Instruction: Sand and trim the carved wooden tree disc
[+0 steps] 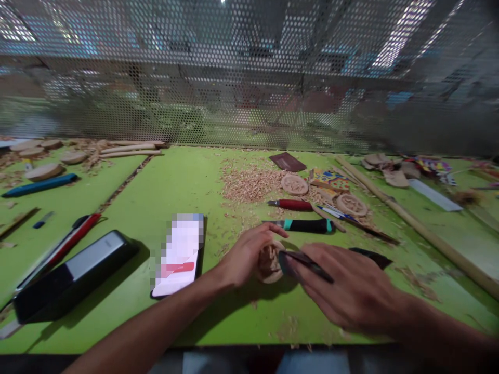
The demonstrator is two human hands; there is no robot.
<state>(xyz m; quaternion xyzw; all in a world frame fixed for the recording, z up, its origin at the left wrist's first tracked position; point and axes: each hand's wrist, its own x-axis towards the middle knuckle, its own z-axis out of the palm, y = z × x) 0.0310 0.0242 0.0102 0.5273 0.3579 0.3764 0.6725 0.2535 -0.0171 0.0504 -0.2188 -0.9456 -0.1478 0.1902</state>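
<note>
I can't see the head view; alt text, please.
The left hand steadies a round carving at a green table, while the right hand holds a dark tool to it. Beyond lie shavings and a red-handled tool; left, a phone.

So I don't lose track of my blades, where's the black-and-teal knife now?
In the head view, the black-and-teal knife lies on the green table, right of centre, between the red-handled tool and the right hand.

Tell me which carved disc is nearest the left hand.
The near disc, touching the left hand; the far disc beside the shavings and the third disc, to its right, lie beyond the hands, untouched.
</note>
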